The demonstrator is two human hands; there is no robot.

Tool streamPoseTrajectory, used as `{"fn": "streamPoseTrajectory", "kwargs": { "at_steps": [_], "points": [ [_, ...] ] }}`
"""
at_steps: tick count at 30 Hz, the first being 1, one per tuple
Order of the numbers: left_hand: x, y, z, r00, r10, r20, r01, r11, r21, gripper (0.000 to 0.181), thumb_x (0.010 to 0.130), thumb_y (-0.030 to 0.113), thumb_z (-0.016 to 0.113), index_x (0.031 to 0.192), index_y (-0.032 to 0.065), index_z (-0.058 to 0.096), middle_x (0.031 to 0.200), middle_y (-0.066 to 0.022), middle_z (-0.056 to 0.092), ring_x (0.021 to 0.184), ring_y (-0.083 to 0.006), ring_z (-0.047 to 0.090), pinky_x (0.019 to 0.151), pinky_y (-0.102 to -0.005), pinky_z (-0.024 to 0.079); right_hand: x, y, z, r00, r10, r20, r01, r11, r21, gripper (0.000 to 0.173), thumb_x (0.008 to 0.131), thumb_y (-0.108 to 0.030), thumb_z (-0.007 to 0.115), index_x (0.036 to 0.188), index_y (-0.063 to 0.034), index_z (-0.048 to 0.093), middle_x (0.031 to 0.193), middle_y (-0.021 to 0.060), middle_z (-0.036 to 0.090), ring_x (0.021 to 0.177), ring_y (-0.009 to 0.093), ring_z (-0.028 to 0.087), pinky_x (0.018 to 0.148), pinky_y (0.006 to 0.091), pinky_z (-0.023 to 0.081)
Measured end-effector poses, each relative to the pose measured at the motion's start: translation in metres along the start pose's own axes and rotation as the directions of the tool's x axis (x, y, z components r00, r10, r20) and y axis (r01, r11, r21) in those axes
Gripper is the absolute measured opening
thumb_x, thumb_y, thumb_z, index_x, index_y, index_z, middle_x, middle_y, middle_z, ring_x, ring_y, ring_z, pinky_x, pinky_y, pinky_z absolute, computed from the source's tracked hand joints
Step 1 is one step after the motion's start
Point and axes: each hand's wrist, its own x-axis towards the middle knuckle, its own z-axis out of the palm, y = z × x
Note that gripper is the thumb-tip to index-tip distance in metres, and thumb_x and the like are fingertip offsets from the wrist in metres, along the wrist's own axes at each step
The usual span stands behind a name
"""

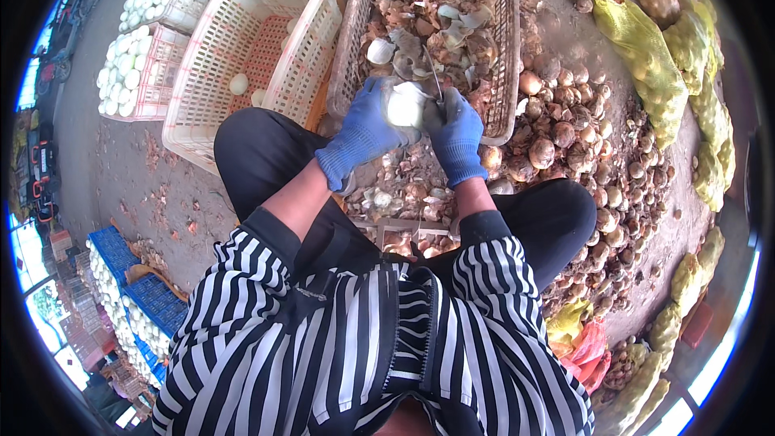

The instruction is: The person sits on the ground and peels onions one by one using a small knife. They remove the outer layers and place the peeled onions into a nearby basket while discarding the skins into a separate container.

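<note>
My left hand, in a blue knit work glove, grips a white peeled onion above the near edge of a dirty plastic basket. My right hand, gloved alike, holds a knife whose thin blade points away from me beside the onion. Onion skins and peelings fill much of the basket. To the left stands a white plastic crate with a few peeled onions on its red-tinted floor. The knife's handle is hidden in my right glove.
Unpeeled onions lie heaped on the ground to my right, with full yellow mesh sacks beyond. Crates of peeled onions stand at far left. Blue crates sit behind on the left. Skins litter the ground between my knees.
</note>
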Motion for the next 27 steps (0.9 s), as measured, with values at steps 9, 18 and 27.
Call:
{"fn": "streamPoseTrajectory", "kwargs": {
  "at_steps": [9,18,27],
  "points": [
    [-0.009,-0.007,-0.009,0.992,-0.061,0.111,0.076,0.987,-0.142,0.097,0.057,0.022,0.093,0.137,0.0014,0.041,0.125,-0.015,0.051,0.118,-0.0271,0.054,0.105,-0.0361,0.044,0.027,0.058,0.0,0.944,0.316,0.092,-0.327,0.878,0.349,0.02,0.089,-0.021,0.071,0.094,-0.0024,0.066,0.076,0.0064,0.068,0.061,0.014,0.06,0.062,0.0318,0.05],
    [-0.018,-0.003,-0.027,0.988,-0.023,0.151,0.061,0.967,-0.249,0.109,0.054,0.014,0.092,0.147,0.0059,0.036,0.141,-0.0153,0.046,0.131,-0.0262,0.046,0.11,-0.0354,0.04,-0.01,-0.021,-0.015,0.944,0.074,0.32,-0.3,0.588,0.751,0.046,0.083,-0.031,0.081,0.111,-0.0027,0.059,0.076,-0.0036,0.061,0.061,0.005,0.056,0.052,0.019,0.047],
    [-0.043,0.058,-0.087,0.847,-0.08,0.526,0.5,0.46,-0.734,0.093,0.08,0.048,0.077,0.145,-0.0038,0.036,0.132,-0.0125,0.055,0.12,-0.0212,0.056,0.104,-0.0339,0.043,-0.041,-0.083,-0.073,0.912,0.155,0.379,-0.397,0.562,0.726,0.034,0.081,-0.028,0.083,0.092,-0.0061,0.059,0.068,-0.0028,0.059,0.05,0.004,0.053,0.043,0.0198,0.044]
  ]
}}
